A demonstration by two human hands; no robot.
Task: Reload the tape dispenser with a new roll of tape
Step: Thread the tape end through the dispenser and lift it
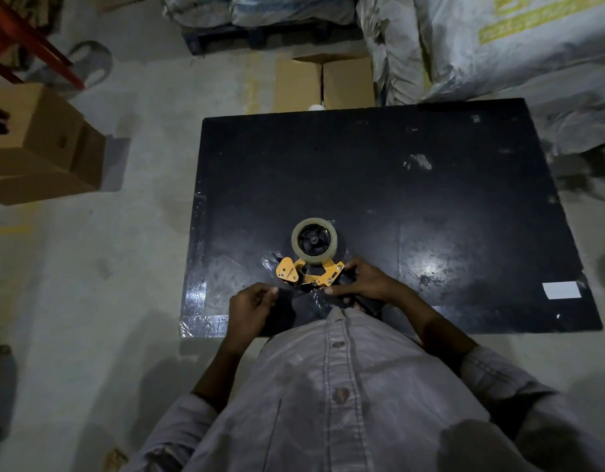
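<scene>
The right hand (364,284) grips the handle of the tape dispenser (309,272); the left hand (251,308) pinches clear tape just beside it. The dispenser, with a tape roll (315,240) mounted, lies between the hands near the desk's (430,199) front edge.

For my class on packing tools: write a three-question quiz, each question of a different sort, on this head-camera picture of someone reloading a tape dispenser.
1. True or false: the roll of tape is already seated on the tape dispenser.
2. Which hand grips the dispenser's black handle? A) left hand B) right hand C) neither
3. Fill in: the dispenser rests on a ____ table.

Key
1. True: the roll sits on the black hub.
2. B; the left hand pinches what looks like the clear tape end beside the yellow frame.
3. black
</scene>
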